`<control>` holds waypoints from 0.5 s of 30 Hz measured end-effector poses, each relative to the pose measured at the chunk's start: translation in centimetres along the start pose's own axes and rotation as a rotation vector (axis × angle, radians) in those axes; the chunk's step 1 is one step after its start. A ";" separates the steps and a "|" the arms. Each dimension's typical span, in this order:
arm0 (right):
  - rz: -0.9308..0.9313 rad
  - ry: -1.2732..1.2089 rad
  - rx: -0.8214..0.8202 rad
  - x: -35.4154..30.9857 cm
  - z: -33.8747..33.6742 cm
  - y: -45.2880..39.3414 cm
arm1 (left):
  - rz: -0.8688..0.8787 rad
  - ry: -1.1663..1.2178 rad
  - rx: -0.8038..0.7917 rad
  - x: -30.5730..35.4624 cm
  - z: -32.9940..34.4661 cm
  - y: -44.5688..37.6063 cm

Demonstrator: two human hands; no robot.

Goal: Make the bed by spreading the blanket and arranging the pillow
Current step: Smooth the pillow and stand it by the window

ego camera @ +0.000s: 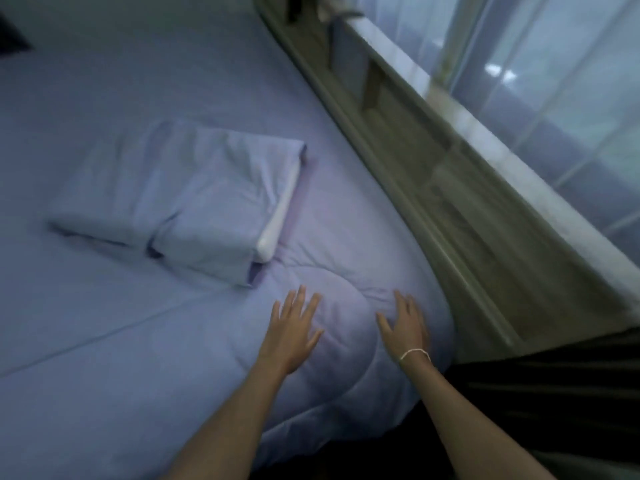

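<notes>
A pale lilac blanket (104, 393) lies spread over the bed, puffed and wrinkled at the near corner. On it rests a pillow (180, 199) in a matching lilac case, its white inner edge showing at the right end. My left hand (294, 330) lies flat on the blanket with its fingers spread, just below the pillow's near corner. My right hand (407, 327), a thin white band on its wrist, presses flat on the corner bulge beside the bed's edge. Neither hand holds anything.
A wooden headboard ledge (433, 174) runs diagonally along the bed's right side. Behind it are a white sill and a window with sheer curtains (554, 81). Dark fabric (554, 393) fills the lower right. A dark object (10, 39) sits at the far left.
</notes>
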State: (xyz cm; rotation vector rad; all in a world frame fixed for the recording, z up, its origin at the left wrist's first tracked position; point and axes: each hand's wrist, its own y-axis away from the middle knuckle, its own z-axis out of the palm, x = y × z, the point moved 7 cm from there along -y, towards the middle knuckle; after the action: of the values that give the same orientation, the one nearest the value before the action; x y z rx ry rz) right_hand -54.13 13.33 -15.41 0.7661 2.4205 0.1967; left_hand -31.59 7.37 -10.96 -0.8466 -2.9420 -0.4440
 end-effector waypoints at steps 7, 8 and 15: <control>-0.213 0.035 -0.124 -15.5 2.7 1.8 | -0.321 0.127 0.162 -16.0 -6.4 7.3; -0.237 0.025 -0.140 -17.5 2.9 1.8 | -0.350 0.141 0.195 -17.7 -7.2 8.0; -0.133 -0.111 -0.355 -26.5 5.3 -2.4 | -0.516 0.264 0.262 -22.9 -8.0 10.0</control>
State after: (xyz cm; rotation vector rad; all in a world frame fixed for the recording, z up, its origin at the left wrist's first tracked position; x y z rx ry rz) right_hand -34.71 -3.78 -7.46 0.4429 2.2355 0.5006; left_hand -7.15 1.47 -3.53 0.0091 -2.8453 -0.1594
